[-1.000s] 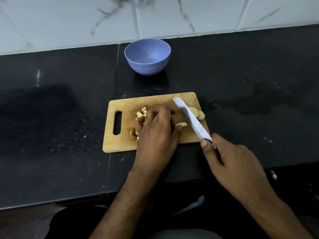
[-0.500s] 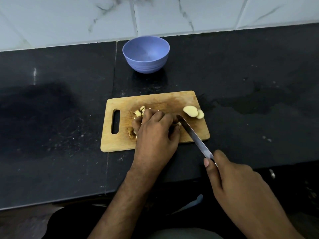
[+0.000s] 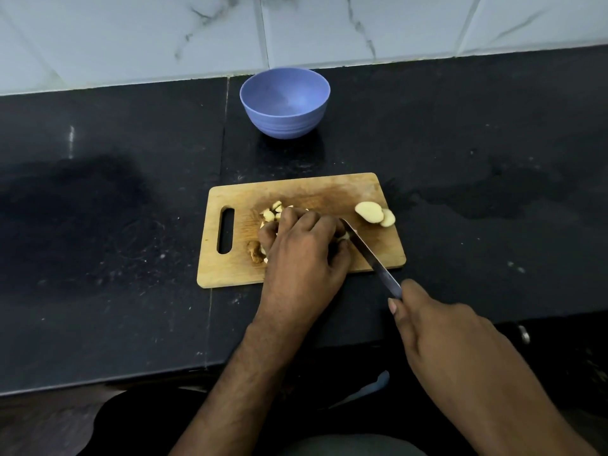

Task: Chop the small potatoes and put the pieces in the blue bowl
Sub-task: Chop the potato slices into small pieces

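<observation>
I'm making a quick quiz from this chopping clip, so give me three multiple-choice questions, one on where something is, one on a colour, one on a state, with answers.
1. Where do the two potato slices lie?
A. in the bowl
B. on the cutting board's right end
C. on the counter

2. What colour is the bowl?
A. blue
B. red
C. white

3. What does the right hand hold?
A. nothing
B. the bowl
C. the knife

Answers: 1 B, the slices sit by the board's right edge. 2 A, the bowl is plainly blue. 3 C, the fingers wrap the handle.

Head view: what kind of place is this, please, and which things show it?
Most likely a home kitchen counter. A dark stone worktop runs along a wall of white marbled tiles, and on it lie a wooden cutting board with cut potato pieces and a blue bowl.
</observation>
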{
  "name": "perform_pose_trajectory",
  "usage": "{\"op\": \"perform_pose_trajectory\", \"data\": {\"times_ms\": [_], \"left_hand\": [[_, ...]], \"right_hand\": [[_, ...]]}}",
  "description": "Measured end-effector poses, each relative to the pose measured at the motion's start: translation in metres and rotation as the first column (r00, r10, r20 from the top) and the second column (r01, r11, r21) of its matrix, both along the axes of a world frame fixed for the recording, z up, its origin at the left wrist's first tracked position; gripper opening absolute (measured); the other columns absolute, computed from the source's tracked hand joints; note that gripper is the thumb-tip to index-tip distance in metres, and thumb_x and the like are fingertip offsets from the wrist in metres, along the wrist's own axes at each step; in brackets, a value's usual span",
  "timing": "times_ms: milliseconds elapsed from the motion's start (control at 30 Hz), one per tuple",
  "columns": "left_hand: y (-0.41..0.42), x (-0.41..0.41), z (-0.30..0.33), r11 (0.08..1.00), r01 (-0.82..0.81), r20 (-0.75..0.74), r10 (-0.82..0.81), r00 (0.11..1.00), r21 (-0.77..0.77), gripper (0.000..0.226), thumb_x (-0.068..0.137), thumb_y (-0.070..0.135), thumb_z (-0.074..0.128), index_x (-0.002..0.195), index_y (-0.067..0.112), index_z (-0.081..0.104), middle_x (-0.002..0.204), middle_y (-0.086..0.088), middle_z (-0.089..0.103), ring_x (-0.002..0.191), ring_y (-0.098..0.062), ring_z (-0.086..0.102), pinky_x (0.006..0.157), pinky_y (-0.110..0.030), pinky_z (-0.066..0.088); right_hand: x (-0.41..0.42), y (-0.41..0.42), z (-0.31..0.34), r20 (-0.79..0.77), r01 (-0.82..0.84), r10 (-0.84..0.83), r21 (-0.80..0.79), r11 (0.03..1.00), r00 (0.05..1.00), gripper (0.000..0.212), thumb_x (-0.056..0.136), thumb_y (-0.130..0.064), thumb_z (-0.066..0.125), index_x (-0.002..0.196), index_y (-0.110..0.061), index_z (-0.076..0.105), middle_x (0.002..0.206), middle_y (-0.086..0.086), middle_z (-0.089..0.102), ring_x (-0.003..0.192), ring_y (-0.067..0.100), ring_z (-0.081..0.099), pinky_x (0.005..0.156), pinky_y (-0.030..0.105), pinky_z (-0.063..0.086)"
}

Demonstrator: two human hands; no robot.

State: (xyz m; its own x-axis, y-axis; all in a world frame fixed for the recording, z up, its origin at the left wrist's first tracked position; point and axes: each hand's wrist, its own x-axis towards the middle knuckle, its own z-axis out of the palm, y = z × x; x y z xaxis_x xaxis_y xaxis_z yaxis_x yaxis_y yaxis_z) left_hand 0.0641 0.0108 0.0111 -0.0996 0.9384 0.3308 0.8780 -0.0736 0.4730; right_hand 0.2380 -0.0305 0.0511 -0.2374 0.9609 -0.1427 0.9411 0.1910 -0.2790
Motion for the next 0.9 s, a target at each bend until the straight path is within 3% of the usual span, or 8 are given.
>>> {"op": "perform_pose_trajectory", "data": {"times_ms": [133, 267, 500, 600, 667, 767, 900], "left_hand": [[-0.003, 0.000, 0.002, 1.000, -0.009, 0.007, 0.009, 1.000, -0.025, 0.017, 0.088, 0.038, 0.062, 0.103, 0.031, 0.063, 0.100, 0.016, 0.062, 0.115, -0.014, 0.045, 0.098, -0.041, 0.024], [-0.006, -0.002, 0.004, 0.999, 0.000, 0.008, 0.000, 1.000, -0.048, 0.019, 0.086, 0.041, 0.062, 0.102, 0.033, 0.060, 0.100, 0.018, 0.060, 0.116, -0.013, 0.044, 0.098, -0.047, 0.030], [-0.007, -0.002, 0.000, 0.999, -0.032, 0.018, 0.032, 0.999, -0.024, 0.021, 0.086, 0.038, 0.065, 0.104, 0.030, 0.062, 0.099, 0.016, 0.060, 0.111, -0.014, 0.044, 0.098, -0.045, 0.028], [-0.006, -0.002, -0.001, 0.999, -0.041, 0.029, 0.042, 0.999, -0.017, 0.016, 0.085, 0.036, 0.066, 0.100, 0.030, 0.063, 0.095, 0.017, 0.059, 0.110, -0.013, 0.044, 0.097, -0.044, 0.028], [-0.006, -0.002, -0.001, 0.999, -0.041, 0.026, 0.042, 0.999, -0.020, 0.014, 0.086, 0.036, 0.065, 0.099, 0.031, 0.063, 0.094, 0.016, 0.059, 0.109, -0.013, 0.044, 0.096, -0.043, 0.028], [-0.005, -0.003, -0.001, 0.999, -0.045, 0.030, 0.045, 0.999, -0.013, 0.009, 0.086, 0.036, 0.065, 0.092, 0.029, 0.062, 0.091, 0.016, 0.059, 0.107, -0.013, 0.044, 0.094, -0.042, 0.028], [-0.006, -0.002, 0.000, 0.998, -0.064, 0.013, 0.064, 0.998, -0.020, 0.010, 0.088, 0.038, 0.062, 0.092, 0.029, 0.060, 0.094, 0.016, 0.061, 0.107, -0.013, 0.043, 0.095, -0.042, 0.028]], "right_hand": [[-0.003, 0.015, -0.009, -0.020, -0.017, 0.020, 0.099, 0.995, 1.000, 0.025, 0.101, -0.052, 0.020, 0.102, -0.036, 0.039, 0.065, -0.007, 0.051, 0.054, 0.005, 0.049, 0.045, 0.019, 0.031], [0.000, 0.007, -0.005, -0.088, -0.021, 0.035, 0.153, 0.988, 0.996, 0.023, 0.097, -0.053, 0.018, 0.088, -0.037, 0.032, 0.054, -0.008, 0.048, 0.045, 0.005, 0.049, 0.045, 0.019, 0.037], [0.003, -0.012, 0.002, 0.024, -0.031, 0.028, 0.100, 0.994, 0.999, 0.027, 0.096, -0.056, 0.011, 0.089, -0.035, 0.026, 0.064, -0.009, 0.052, 0.054, 0.006, 0.053, 0.047, 0.018, 0.034], [0.002, -0.012, 0.003, 0.065, -0.033, 0.030, 0.054, 0.998, 0.997, 0.023, 0.098, -0.054, 0.011, 0.093, -0.036, 0.026, 0.069, -0.008, 0.054, 0.060, 0.007, 0.055, 0.052, 0.020, 0.042], [0.000, -0.011, 0.002, 0.048, -0.024, 0.022, 0.026, 0.999, 0.999, 0.022, 0.100, -0.052, 0.013, 0.094, -0.036, 0.026, 0.069, -0.007, 0.053, 0.059, 0.005, 0.053, 0.053, 0.021, 0.043], [-0.005, -0.002, -0.003, 0.001, -0.027, 0.027, 0.021, 0.999, 1.000, 0.022, 0.101, -0.051, 0.018, 0.092, -0.035, 0.030, 0.067, -0.005, 0.052, 0.055, 0.005, 0.049, 0.046, 0.020, 0.034], [-0.002, 0.010, -0.004, -0.011, -0.057, 0.058, 0.070, 0.996, 0.998, 0.023, 0.100, -0.053, 0.021, 0.098, -0.037, 0.037, 0.067, -0.008, 0.052, 0.058, 0.006, 0.051, 0.051, 0.023, 0.038]]}}
